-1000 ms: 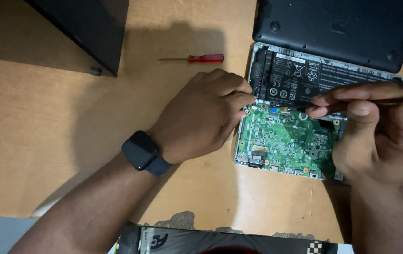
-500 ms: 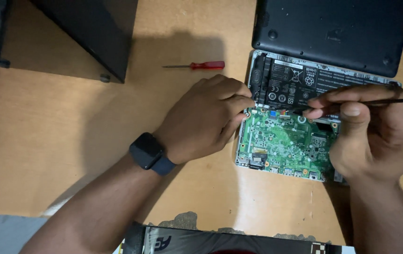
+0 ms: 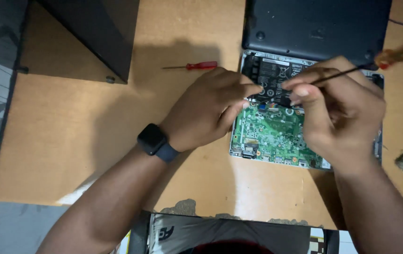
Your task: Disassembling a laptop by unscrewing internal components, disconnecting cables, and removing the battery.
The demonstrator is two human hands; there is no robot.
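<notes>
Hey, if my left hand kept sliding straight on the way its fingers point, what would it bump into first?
Probably the right hand. The left hand points rightward across the open laptop, and its fingertips nearly meet the right thumb beside the thin screwdriver shaft. Depth is hard to judge from above.

Bare desk (image 3: 93, 141) left; screwdriver (image 3: 194, 66) there
</notes>
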